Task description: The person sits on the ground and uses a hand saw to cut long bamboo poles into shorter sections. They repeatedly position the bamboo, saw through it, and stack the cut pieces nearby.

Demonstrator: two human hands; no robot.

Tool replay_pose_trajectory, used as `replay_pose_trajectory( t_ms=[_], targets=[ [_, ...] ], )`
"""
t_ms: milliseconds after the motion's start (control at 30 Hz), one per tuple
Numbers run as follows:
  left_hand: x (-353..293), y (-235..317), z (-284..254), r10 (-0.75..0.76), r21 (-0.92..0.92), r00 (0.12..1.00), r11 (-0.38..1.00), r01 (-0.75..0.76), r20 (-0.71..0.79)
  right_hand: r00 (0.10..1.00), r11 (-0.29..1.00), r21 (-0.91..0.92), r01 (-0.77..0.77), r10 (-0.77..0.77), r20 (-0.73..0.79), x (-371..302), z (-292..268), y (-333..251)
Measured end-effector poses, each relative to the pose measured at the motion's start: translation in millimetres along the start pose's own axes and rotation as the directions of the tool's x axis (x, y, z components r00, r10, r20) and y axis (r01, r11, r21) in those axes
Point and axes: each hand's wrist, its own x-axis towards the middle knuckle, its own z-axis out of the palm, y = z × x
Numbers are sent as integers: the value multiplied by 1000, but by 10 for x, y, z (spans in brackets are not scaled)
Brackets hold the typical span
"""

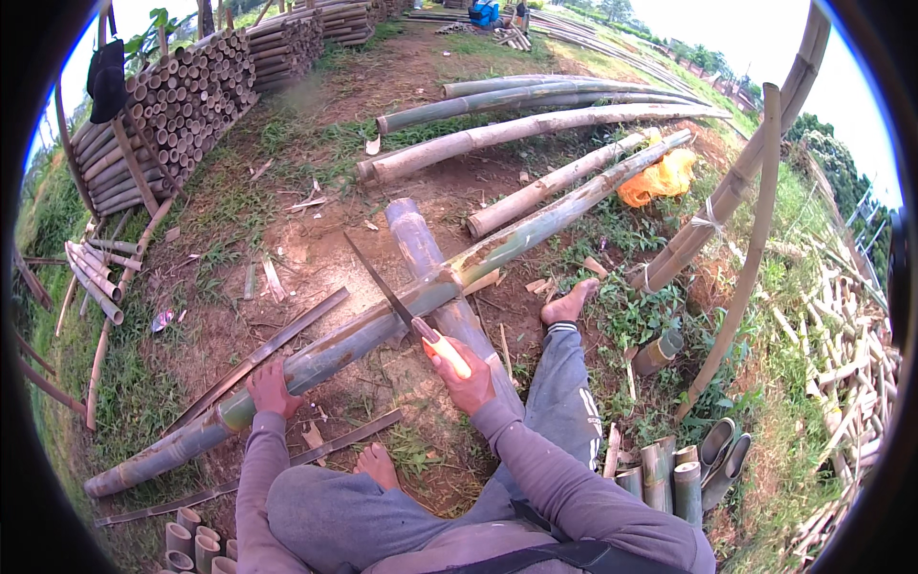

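Observation:
A long green-brown bamboo pole [344, 346] slants across from the lower left to the upper right. It rests over a thicker bamboo piece [414, 236] lying crosswise beneath it. My left hand [272, 389] is on the pole near a node, fingers laid over its top. In my right hand [466, 374] is a handsaw [381, 280], its orange-and-white handle wrapped by my fingers. The thin dark blade points up and away to the left, passing over the pole close to the crosswise piece. Whether its teeth touch the bamboo I cannot tell.
Split bamboo strips [268, 352] lie beside the pole. Cut bamboo tubes [658, 469] stand at my right, and more [196, 540] at lower left. Long poles [535, 124] lie ahead, near an orange mesh bag [660, 180]. A bamboo stack [196, 96] is at far left; upright poles [736, 187] lean at right.

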Motion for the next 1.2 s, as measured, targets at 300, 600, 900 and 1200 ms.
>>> replay_pose_trajectory(
  t_ms=[300, 600, 900, 1200],
  targets=[
    [3, -1, 4, 0, 5, 1000, 1000, 0, -5, 1000, 1000, 5, 0, 0, 1, -6, 3, 48],
    [50, -42, 60, -8, -14, 1000, 1000, 8, 27, 998, 998, -1, -58, 58, 37, 3, -22, -48],
    [13, -15, 49, -14, -21, 1000, 1000, 14, -17, 999, 999, -13, 29, -30, -19, -5, 7, 33],
    [61, -105, 169, 27, -7, 999, 1000, -27, -43, 1000, 1000, 16, -6, 6, 5, 6, -5, 48]
  ],
)
